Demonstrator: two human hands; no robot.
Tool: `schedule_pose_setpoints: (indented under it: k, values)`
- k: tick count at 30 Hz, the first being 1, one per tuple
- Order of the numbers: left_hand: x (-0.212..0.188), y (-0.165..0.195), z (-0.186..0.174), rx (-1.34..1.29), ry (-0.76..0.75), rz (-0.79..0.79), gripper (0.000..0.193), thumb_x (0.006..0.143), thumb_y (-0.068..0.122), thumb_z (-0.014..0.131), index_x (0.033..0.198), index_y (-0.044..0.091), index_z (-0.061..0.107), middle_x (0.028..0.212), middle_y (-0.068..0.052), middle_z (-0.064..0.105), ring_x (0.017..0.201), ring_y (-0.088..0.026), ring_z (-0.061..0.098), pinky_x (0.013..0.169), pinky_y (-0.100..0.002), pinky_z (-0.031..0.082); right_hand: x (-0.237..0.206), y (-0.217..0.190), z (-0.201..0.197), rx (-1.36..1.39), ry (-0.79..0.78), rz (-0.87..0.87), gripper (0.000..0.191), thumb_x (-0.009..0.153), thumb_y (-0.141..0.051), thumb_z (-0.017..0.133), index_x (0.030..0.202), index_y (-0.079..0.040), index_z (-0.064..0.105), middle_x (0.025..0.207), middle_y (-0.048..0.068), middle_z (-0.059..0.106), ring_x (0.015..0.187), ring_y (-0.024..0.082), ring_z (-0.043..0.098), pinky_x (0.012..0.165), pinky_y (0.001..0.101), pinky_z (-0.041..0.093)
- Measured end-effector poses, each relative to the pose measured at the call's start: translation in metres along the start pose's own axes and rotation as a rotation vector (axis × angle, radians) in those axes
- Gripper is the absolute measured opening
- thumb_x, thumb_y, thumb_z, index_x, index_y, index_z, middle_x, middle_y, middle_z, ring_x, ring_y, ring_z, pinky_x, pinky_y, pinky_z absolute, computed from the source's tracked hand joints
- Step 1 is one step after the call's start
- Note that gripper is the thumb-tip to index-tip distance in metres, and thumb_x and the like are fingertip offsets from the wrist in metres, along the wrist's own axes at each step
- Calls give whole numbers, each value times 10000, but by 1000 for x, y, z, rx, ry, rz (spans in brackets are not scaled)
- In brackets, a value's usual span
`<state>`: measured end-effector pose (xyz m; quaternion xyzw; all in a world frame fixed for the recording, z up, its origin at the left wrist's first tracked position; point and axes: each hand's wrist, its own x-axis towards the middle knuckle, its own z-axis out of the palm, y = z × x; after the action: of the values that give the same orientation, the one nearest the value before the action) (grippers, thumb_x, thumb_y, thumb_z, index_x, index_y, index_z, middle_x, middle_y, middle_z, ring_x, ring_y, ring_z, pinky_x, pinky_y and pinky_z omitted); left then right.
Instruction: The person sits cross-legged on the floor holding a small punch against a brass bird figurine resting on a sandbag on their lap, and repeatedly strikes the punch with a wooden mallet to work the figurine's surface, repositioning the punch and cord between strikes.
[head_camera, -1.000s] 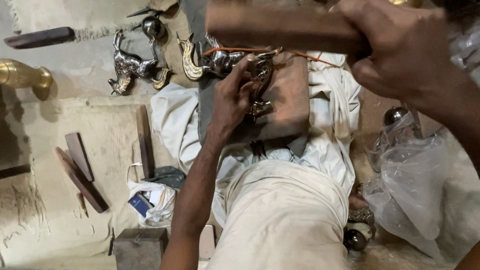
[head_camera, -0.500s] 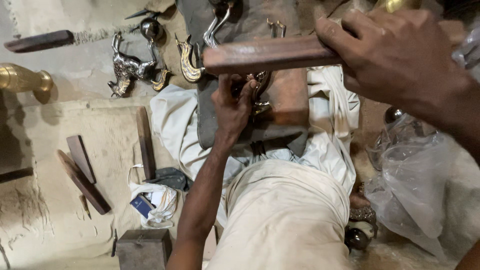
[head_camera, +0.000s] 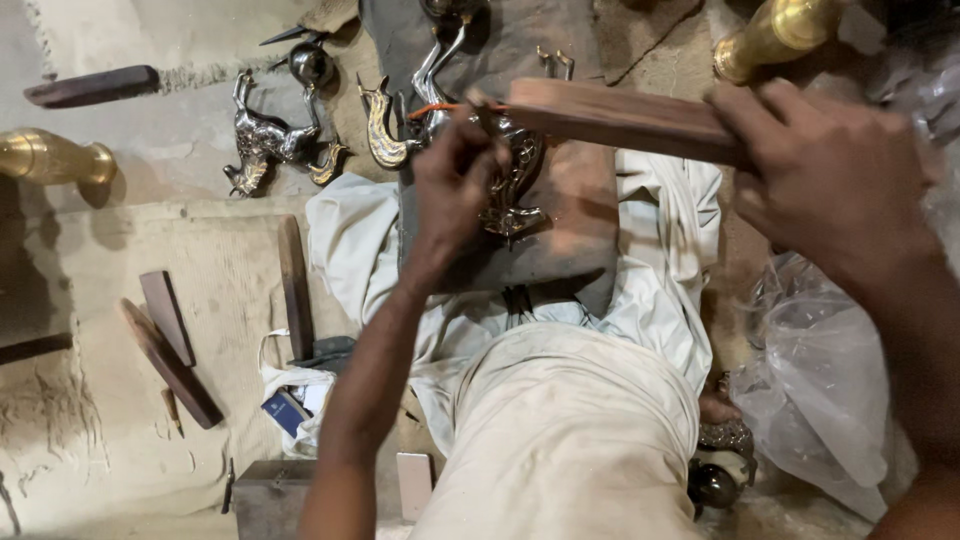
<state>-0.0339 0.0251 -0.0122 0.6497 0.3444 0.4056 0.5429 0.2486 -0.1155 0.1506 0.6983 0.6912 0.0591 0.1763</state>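
Observation:
My right hand (head_camera: 835, 190) grips a flat wooden stick (head_camera: 620, 118) and holds it level above a dark work block (head_camera: 560, 235) that rests on my lap. Under the stick's far end, my left hand (head_camera: 455, 185) pinches a small tool against a brass animal figure (head_camera: 510, 185) lying on the block. An orange cord (head_camera: 432, 108) runs by the figure's upper end. The tool's tip is hidden behind the stick and my fingers.
Silvery and brass animal figures (head_camera: 275, 135) lie on the floor at the upper left. A brass vase (head_camera: 55, 160) lies at the left edge, another (head_camera: 775, 35) at the upper right. Wooden sticks (head_camera: 170, 345) lie on the floor, a clear plastic bag (head_camera: 830, 390) at the right.
My right hand has swung the wooden stick down and toward me, from high near the camera to just over the figure. My left hand stays on the figure.

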Motion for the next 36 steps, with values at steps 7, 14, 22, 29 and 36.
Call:
schedule_pose_setpoints:
  k: [7,14,22,29,36]
  values:
    - [53,19,-18,128,-512,198,561,915,-98,709,1415,122,581,1026,-92,765,930,-169,745,802,-348,641,-33,-12,91,636,317,232,447,1026,-165,798,1422,-104,601,1142,122,724,936,218,722,790,383,638]
    - [78,44,-2,542,-865,327,415,1006,84,616,1406,190,582,1019,-80,778,694,-197,721,623,-424,585,-45,-44,146,732,567,267,554,925,-106,850,1423,-45,615,1191,186,711,1034,337,732,906,444,604]
    - [87,32,-2,541,-920,298,494,976,117,654,1445,216,536,963,-91,769,712,-242,728,650,-460,573,-38,-54,166,921,615,392,615,911,-47,785,1482,-23,557,1187,203,670,1023,386,665,938,459,552]
    - [82,24,-24,335,-711,381,654,886,6,664,1496,180,503,1175,-131,745,943,-277,739,793,-423,583,-8,-34,116,578,468,236,652,825,-62,730,1456,-18,570,1148,260,670,1020,442,668,907,506,563]
    - [55,31,-30,258,-508,390,732,841,-51,655,1519,145,462,1240,-160,693,911,-273,725,794,-406,595,25,-2,110,452,517,62,525,939,-157,726,1430,-56,569,1131,179,688,1007,297,704,897,393,591]
